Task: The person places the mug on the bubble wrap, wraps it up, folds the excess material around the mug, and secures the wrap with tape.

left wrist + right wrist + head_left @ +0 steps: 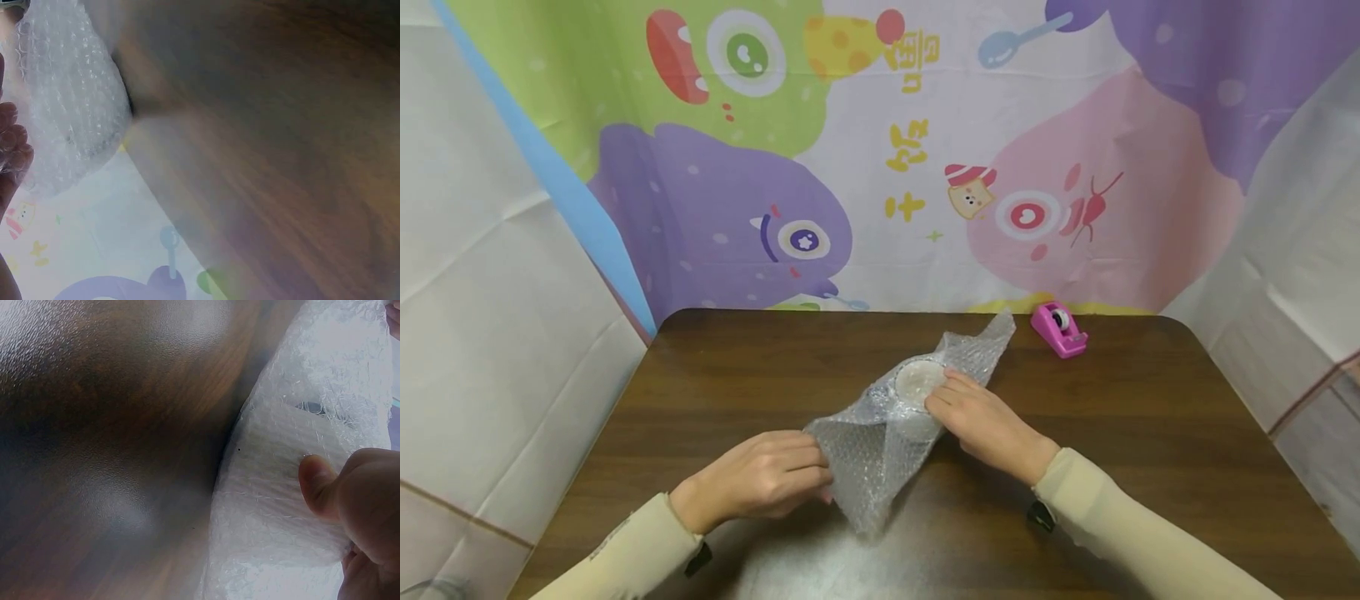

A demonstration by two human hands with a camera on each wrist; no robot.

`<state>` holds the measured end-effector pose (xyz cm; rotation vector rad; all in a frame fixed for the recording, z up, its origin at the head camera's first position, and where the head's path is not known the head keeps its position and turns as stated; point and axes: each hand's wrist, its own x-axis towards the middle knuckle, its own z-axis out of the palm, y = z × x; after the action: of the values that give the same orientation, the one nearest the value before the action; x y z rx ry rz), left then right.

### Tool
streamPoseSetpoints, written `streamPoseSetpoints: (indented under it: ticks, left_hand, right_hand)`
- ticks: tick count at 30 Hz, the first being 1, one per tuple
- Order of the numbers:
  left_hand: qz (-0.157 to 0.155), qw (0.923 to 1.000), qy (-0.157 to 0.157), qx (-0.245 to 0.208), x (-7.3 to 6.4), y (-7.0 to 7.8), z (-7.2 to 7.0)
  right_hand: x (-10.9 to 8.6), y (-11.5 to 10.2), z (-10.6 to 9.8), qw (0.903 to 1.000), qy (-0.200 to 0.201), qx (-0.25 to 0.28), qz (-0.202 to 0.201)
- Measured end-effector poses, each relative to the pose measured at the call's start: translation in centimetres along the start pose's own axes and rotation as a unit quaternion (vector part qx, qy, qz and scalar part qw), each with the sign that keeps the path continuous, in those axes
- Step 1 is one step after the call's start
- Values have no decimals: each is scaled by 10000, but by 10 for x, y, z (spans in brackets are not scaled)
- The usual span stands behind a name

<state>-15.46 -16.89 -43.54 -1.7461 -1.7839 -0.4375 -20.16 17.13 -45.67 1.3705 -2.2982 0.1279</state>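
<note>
A sheet of bubble wrap (857, 467) lies loosely folded around a round, pale object (920, 381) on the table. Its circular top shows in the head view; its kind cannot be told. Through the wrap, the right wrist view shows a ribbed pale side (281, 481). My right hand (988, 421) grips this wrapped object from the right, thumb pressed on its side. At the near left edge of the wrap, my left hand (767, 475) pinches the film between curled fingers. The left wrist view catches only those fingertips (15, 140) against the plastic.
A pink tape dispenser (1060, 330) stands at the back right of the brown wooden table (722, 375). Behind the table hangs a cartoon-printed cloth (865, 167), with pale sheets (512, 250) at the sides.
</note>
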Motion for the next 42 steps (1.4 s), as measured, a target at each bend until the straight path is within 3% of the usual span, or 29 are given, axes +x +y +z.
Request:
streamPoseSetpoints:
  ticks: [15,25,30,36,42]
  left_hand:
    - [67,9999,4,144,23,-10,-2]
    - [-124,9997,-161,159,36,-12,-4]
    - [-400,9984,-328,221,41,-12,-2]
    - [-922,9921,-818,232,46,-14,-1]
    - [-1038,9885,-1026,387,52,-16,1]
  right_hand:
    - [1,0,-1,10000,-49,-56,45]
    - [2,-1,-1,10000,-38,-78,50]
    - [3,-2,-2,9999,-71,-62,69]
    - [3,-2,-2,9998,-155,-94,120]
    - [2,-3,-1,9995,-233,-106,193]
